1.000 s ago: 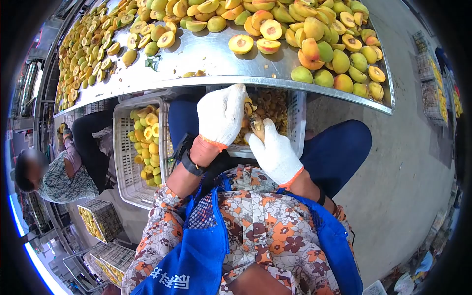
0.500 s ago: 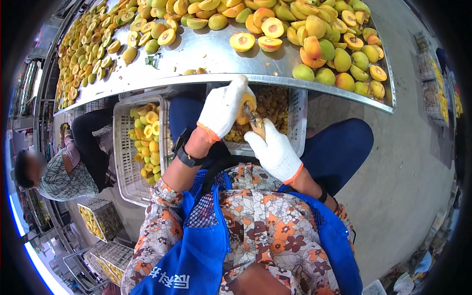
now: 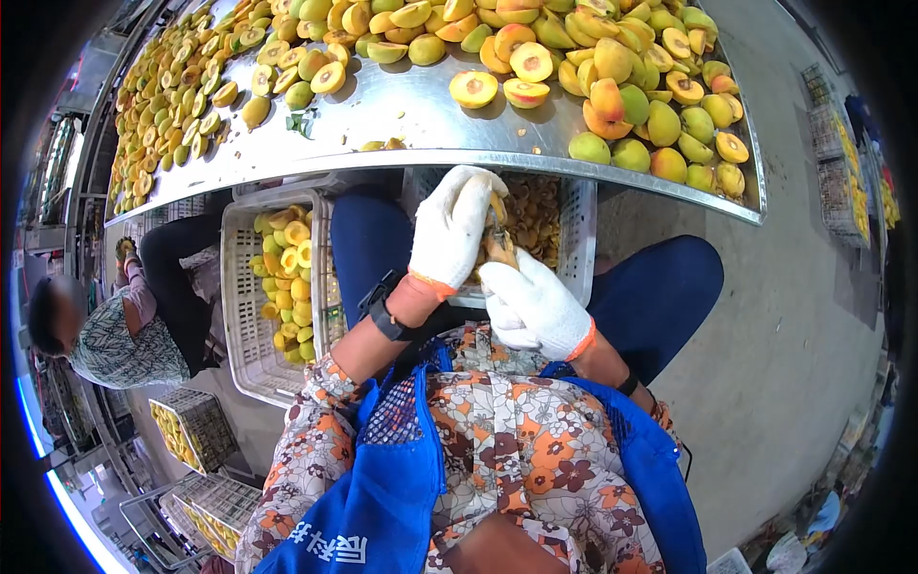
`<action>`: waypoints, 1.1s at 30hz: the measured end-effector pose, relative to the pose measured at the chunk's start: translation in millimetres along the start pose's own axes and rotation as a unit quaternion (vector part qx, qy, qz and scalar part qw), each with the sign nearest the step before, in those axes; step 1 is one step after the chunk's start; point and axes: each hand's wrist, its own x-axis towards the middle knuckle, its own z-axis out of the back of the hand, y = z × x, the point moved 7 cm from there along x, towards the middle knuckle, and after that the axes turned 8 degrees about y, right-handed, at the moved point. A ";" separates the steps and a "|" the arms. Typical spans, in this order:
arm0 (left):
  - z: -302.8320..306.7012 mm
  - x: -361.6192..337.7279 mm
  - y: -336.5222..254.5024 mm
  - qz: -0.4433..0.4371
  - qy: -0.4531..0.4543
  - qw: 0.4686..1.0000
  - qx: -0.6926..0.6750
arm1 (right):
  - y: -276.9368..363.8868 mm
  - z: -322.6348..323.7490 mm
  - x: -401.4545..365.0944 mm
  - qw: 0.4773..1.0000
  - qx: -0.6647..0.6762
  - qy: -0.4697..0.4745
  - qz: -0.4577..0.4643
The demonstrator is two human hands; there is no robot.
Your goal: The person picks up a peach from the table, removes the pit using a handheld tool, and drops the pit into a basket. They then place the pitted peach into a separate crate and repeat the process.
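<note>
The left hand [image 3: 454, 225], in a white knit glove, sits at the centre of the frame, curled shut around a peach [image 3: 496, 210]. Only a thin yellow sliver of the fruit shows past the fingertips. Half a second ago this hand was higher, against the table edge, and the orange cut flesh faced the camera. It has since dropped a little and rolled over the fruit, hiding it.

The right hand [image 3: 531, 306], also gloved, is just below and to the right, fist closed on a brown-handled tool [image 3: 499, 244]. The tool points up into the left hand's grip. Its tip is hidden, so whether it is in the flesh cannot be told. This hand has slid slightly lower than before. A dark wristband [image 3: 382, 306] circles the left forearm.

Directly under both hands, between the person's knees, stands a white crate [image 3: 579, 239] filled with brownish pits and scraps. To its left a second crate [image 3: 229, 287] holds yellow peach halves.

Across the top of the frame runs a steel table [image 3: 402, 105]. Cut halves [image 3: 473, 88] lie on it face up. Whole green and orange peaches [image 3: 588, 146] pile at upper right, and many more halves at upper left.

A blue apron [image 3: 382, 497] over a flowered shirt fills the bottom centre. At lower left another person [image 3: 115, 344] sits at the same table, near small crates [image 3: 196, 426] of fruit. Grey concrete floor [image 3: 784, 316] fills the right side.
</note>
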 end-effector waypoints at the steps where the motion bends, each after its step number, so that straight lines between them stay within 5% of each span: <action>1: -1.8 -0.2 -0.5 -0.024 -0.016 0.999 0.013 | -3.8 0.9 1.6 0.999 0.024 0.019 -0.010; 4: -5.7 6.1 12.3 0.074 0.091 0.985 -0.128 | -3.9 0.9 1.7 0.996 0.077 0.047 -0.030; 9: -1.1 6.5 9.3 -0.045 0.043 0.990 -0.127 | -7.5 -0.1 7.4 0.989 0.124 0.057 -0.058; 11: -12.9 12.7 18.2 -0.008 0.170 0.939 -0.299 | -3.4 -10.3 6.1 0.971 0.174 0.143 -0.085; 16: -8.8 4.8 8.1 -0.035 0.131 0.922 -0.362 | -1.6 -16.9 10.6 0.974 0.139 0.153 -0.091; 17: -4.3 0.2 15.6 0.012 0.057 0.912 -0.407 | -0.3 -18.4 11.5 0.976 0.125 0.153 -0.095; 18: 2.1 -4.5 24.9 0.058 -0.018 0.892 -0.448 | -2.2 -22.0 12.9 0.975 0.126 0.157 -0.098; 19: 0.8 -4.0 28.8 0.078 0.045 0.781 -0.618 | -6.3 -26.0 13.3 0.980 0.055 0.164 -0.098; 20: 15.7 -4.5 32.6 0.059 -0.017 0.846 -0.529 | -9.8 -28.7 14.1 0.980 -0.015 0.171 -0.098; 22: 50.1 -17.9 35.6 0.095 -0.172 0.867 -0.458 | -12.4 -27.0 14.1 0.982 -0.004 0.159 -0.105; 24: 121.0 -35.2 41.9 0.041 -0.159 0.920 -0.356 | 8.4 -9.9 11.1 0.993 -0.038 0.098 -0.048; 25: 173.4 -55.1 30.7 -0.034 -0.238 0.968 0.072 | 12.6 -1.1 5.8 0.995 -0.044 0.073 -0.044; 26: 196.5 -72.2 10.3 -0.106 -0.271 0.825 0.485 | 16.1 3.4 -1.8 0.996 -0.043 0.074 -0.038; 28: 260.8 -87.0 35.2 0.235 -0.200 0.754 0.580 | 16.3 18.3 -14.9 0.991 -0.098 0.034 -0.084; 30: 235.1 -81.0 2.0 0.109 -0.227 0.544 0.801 | 3.9 30.9 -13.3 0.992 -0.088 0.029 -0.091; 32: 208.5 -40.6 -12.5 -0.004 -0.197 0.704 0.683 | -1.8 35.9 -1.0 0.985 -0.157 0.024 -0.062; 33: 180.3 -18.8 -15.0 -0.037 -0.205 0.710 0.673 | -3.6 38.5 3.0 0.975 -0.214 0.010 -0.056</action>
